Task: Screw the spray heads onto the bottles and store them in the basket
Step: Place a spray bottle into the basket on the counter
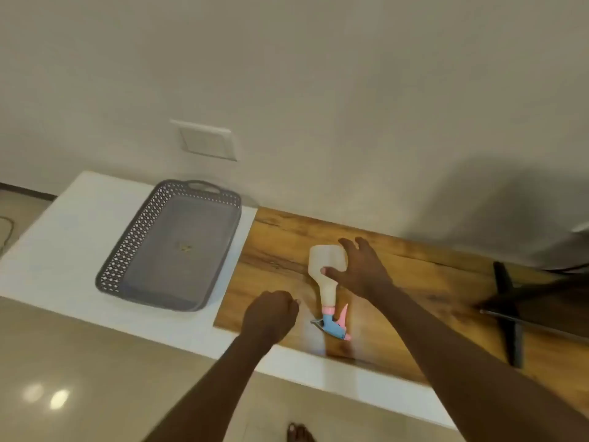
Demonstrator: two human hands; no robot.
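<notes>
Bottle [328,269] flat, spray head [334,323] seemingly toward viewer

A wall plate [207,140]; black stand [510,314], perhaps a chair's.

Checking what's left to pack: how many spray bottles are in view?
1. The spray bottle lies on the wooden board, under the right hand. The basket holds none; nothing seems hidden.

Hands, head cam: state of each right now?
Left hand: fingers curled into a fist, holding nothing visible.
Right hand: fingers and thumb wrapped around the white spray bottle lying on the wooden board.
</notes>
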